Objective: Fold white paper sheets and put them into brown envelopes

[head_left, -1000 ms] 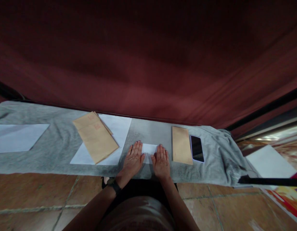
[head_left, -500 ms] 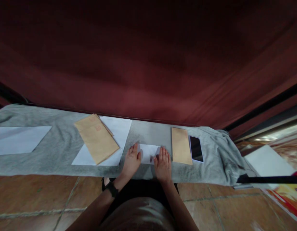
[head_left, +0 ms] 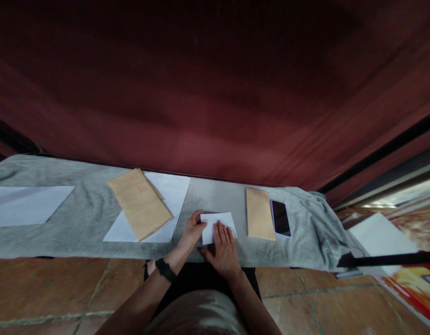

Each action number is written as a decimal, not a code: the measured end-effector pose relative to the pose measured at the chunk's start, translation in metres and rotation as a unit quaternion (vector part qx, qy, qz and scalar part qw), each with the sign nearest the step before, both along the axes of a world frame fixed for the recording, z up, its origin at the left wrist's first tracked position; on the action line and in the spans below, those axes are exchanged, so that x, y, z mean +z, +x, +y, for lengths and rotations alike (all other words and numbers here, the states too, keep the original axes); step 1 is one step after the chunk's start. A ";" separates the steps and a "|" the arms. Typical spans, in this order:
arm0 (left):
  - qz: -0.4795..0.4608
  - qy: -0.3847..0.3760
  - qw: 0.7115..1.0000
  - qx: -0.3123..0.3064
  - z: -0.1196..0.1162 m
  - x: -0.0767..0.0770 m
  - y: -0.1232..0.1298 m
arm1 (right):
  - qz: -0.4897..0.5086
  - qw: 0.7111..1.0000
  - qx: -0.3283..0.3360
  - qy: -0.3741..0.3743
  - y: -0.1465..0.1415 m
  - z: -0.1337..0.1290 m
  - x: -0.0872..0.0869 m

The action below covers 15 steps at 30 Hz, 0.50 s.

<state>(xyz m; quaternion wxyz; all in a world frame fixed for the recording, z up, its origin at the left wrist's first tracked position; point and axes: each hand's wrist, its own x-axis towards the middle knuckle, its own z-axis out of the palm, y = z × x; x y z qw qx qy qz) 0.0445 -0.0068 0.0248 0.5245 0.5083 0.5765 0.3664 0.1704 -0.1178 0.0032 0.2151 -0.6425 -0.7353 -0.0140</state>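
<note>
A small white sheet of paper (head_left: 208, 223), seemingly folded, lies on the grey cloth in front of me. My left hand (head_left: 194, 229) pinches its left edge between thumb and fingers. Flat on the paper's lower right part rest the outstretched fingers of my right hand (head_left: 223, 249), its thumb apart. To the right lies a brown envelope (head_left: 261, 214), with a dark-screened phone (head_left: 281, 217) beside it. On the left, a few brown envelopes (head_left: 141, 204) are stacked at a slant over white sheets (head_left: 176, 190).
Grey cloth (head_left: 85, 209) covers the long narrow table. Another white sheet (head_left: 26, 204) lies at the far left. A dark red curtain-like surface (head_left: 215, 116) rises behind the table. A black bar (head_left: 392, 259) juts in at the right, above a tiled floor (head_left: 287, 307).
My left hand has gone from lying flat to pinching the paper's left edge. My right hand has slid left onto the paper. The paper now sits slightly turned.
</note>
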 end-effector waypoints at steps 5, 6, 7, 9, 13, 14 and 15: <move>-0.120 -0.015 0.993 -0.011 -0.011 0.028 0.000 | 0.133 0.990 -0.036 0.022 -0.003 0.013 0.026; -0.146 -0.023 0.989 -0.003 -0.012 0.032 0.000 | 0.200 0.978 -0.055 0.029 -0.003 0.017 0.032; -0.166 -0.031 0.986 0.009 -0.013 0.034 -0.002 | 0.278 0.957 -0.078 0.033 -0.003 0.022 0.037; -0.179 -0.050 0.982 0.032 -0.015 0.033 -0.004 | 0.423 0.898 -0.117 0.030 -0.003 0.031 0.044; -0.163 -0.073 0.984 0.022 -0.018 0.010 -0.011 | 0.588 0.796 -0.142 0.024 -0.005 0.040 0.036; -0.157 -0.062 0.986 0.011 -0.018 0.003 -0.013 | 0.604 0.783 -0.147 0.026 -0.004 0.041 0.030; -0.144 -0.040 0.989 0.000 -0.016 -0.003 -0.015 | 0.612 0.775 -0.153 0.026 -0.002 0.040 0.024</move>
